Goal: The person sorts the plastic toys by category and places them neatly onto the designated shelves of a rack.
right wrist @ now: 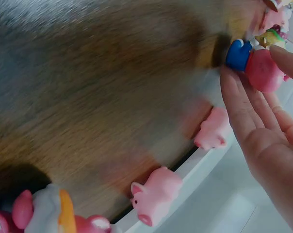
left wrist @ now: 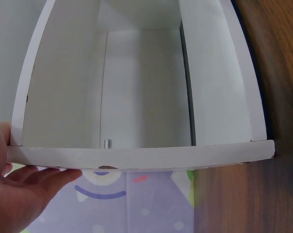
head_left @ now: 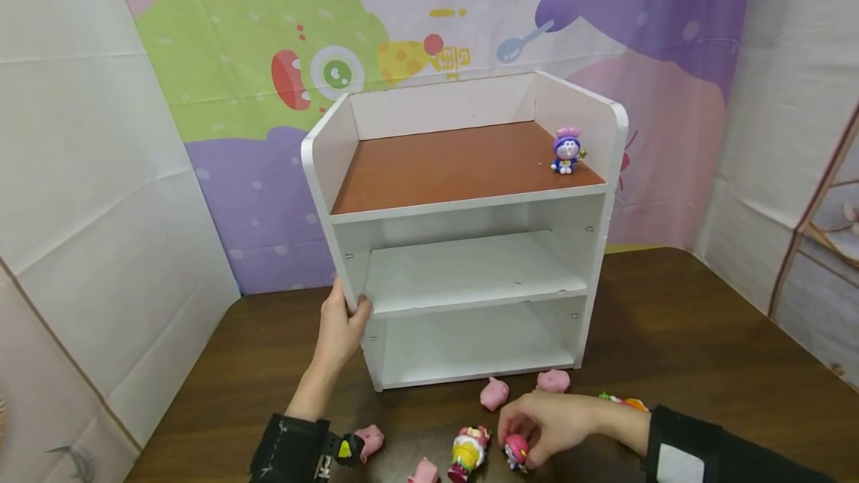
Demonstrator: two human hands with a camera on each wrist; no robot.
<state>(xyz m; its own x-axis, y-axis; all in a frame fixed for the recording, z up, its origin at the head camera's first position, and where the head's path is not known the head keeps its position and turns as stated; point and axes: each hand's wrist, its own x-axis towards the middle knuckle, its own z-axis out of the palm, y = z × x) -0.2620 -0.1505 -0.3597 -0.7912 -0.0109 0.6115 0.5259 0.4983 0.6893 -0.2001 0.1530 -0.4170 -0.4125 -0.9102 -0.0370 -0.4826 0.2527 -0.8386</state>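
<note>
My left hand (head_left: pixel 341 335) grips the left side panel of a small white shelf unit (head_left: pixel 479 305). In the left wrist view, its fingers (left wrist: pixel 44 180) lie along the panel's outer face. My right hand (head_left: pixel 562 419) is low at the front, its thumb and fingertips on either side of a pink-and-blue figurine (head_left: pixel 517 447), pinching it. The right wrist view shows the figurine's round pink head (right wrist: pixel 264 72) by the thumb, with a blue part beside it. Just left of this hand lies a yellow-and-red figurine (head_left: pixel 468 453).
A purple-and-blue cat figurine (head_left: pixel 567 151) stands on the brown top at the right. Several pink pig toys, such as this pig (head_left: pixel 494 393), lie before the unit. Another colourful figurine (head_left: pixel 625 401) is partly hidden behind the right wrist. A printed cloth (head_left: pixel 255 200) hangs behind.
</note>
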